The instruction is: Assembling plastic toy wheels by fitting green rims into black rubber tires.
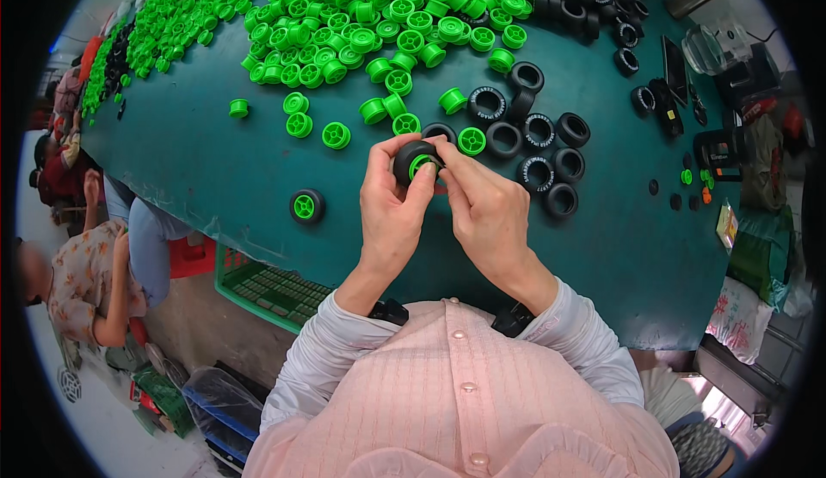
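Green table [619,259]: hands [391,215] grip tire [409,153], seemingly around rim [419,166].

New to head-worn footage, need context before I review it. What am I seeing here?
No robot here: just a person's bare left hand and right hand. The single picture comes from a wide fisheye camera on their head, looking down, so edges bend and the person's left is picture left.

On the green table lie many loose green wheel hubs, black tires and, to the left, one hub already inside a tire.

The left hand grips a black tire with a green hub showing inside; the right hand is at its edge.
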Motion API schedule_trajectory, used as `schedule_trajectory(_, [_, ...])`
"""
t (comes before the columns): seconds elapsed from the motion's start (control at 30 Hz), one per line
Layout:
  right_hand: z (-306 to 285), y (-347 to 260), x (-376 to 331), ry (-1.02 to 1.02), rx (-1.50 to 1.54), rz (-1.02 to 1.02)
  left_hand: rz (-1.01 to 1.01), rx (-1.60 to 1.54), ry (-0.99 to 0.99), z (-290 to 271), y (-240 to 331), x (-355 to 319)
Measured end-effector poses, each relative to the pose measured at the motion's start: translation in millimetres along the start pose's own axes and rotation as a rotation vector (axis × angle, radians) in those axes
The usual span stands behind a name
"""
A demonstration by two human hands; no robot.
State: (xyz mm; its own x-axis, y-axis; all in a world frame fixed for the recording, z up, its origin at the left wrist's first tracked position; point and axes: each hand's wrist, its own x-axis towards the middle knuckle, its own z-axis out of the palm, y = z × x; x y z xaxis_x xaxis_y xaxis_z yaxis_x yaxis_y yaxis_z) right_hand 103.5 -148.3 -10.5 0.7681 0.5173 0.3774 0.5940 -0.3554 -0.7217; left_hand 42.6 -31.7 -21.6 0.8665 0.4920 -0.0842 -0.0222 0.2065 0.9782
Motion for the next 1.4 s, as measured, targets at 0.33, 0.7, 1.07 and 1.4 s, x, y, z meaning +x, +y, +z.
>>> schedule_trajectory(0.33, [3.7, 3.9, 0.0, -0.011, -0.119, -0.112, -0.020, 0.146, -0.040, -3.2, 3.2, 0.6])
schedule_trajectory(0.7, [-8.5, 17.0, -1.4, -0.042, 0.008, 0.012, -0.330, -0.057, -0.205, -27.1, -10.0, 3.9])
schedule_trajectory(1.07, [8.7, 4.2, -7.9, -0.030, 0.039, 0.060, -0.086, 0.017, -0.044, -9.2, -6.4, -3.0])
schedule_trajectory(1.4, [11.2, -0.6, -3.2, -0.054, -0.038, 0.055, 0.078, 0.281, -0.024, -7.9, -12.6, -2.3])
